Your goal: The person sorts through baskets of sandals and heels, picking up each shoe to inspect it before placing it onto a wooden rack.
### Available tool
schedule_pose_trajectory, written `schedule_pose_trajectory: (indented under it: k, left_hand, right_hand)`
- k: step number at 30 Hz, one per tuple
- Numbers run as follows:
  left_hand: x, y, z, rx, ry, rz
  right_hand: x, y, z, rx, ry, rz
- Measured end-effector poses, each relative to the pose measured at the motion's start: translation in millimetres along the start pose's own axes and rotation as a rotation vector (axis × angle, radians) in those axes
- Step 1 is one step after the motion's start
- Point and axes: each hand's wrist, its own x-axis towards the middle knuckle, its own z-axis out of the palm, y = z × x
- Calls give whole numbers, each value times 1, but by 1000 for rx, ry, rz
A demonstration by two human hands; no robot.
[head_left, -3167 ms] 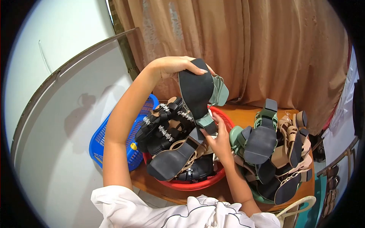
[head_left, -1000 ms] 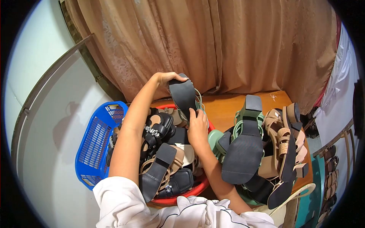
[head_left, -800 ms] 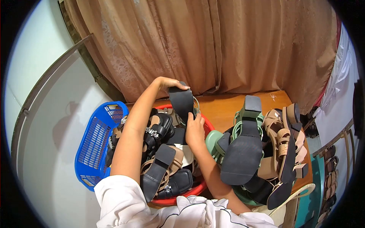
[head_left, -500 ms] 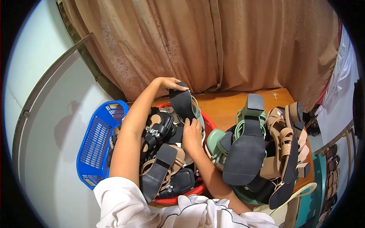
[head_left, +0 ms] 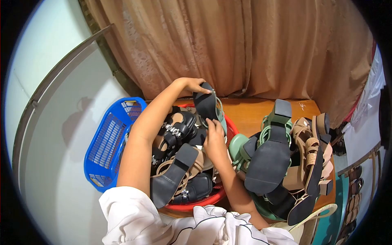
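Observation:
A sandal with a black sole and green straps [head_left: 205,104] stands tilted over the far side of the red basket [head_left: 231,130], its sole facing me. My left hand [head_left: 194,85] grips its upper end, thumb on the sole. At its lower end, the curled fingers of my right hand [head_left: 215,136] hold the edge. Below my hands the basket is heaped with sandals. Among them are a black sandal with a jewelled strap [head_left: 173,130], an upturned sandal with beige straps [head_left: 174,175] and a black square-toed sandal [head_left: 197,189].
A blue plastic basket [head_left: 105,141] leans at the left. To the right, a pile holds an upturned green sandal [head_left: 267,165] and beige sandals [head_left: 312,147]. These rest on a wooden table [head_left: 245,112]. Brown curtains [head_left: 196,49] hang behind; shoes line a rack [head_left: 354,192] at far right.
My view has shifted slightly, moving the scene a little. My right fingers have risen onto the green-strapped sandal's lower edge. The left hand keeps its grip at the top.

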Motion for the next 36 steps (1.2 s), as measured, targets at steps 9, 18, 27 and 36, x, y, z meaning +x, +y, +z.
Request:
schedule_pose_trajectory:
  k: [9,18,27,36]
  left_hand:
    - [-127,26,11,584,330,-56]
    - [-308,64,91,249,826,156]
    - [-360,39,284,-577,1510,195]
    - [-307,72,349,-544,1588,28]
  right_hand:
    - [-13,-43,-26,204,42,-145]
    - [-41,-44,-35,315,-264,0]
    - [-49,-19,-19,547,-444,58]
    - [-52,-26,-27,645,-496,288]
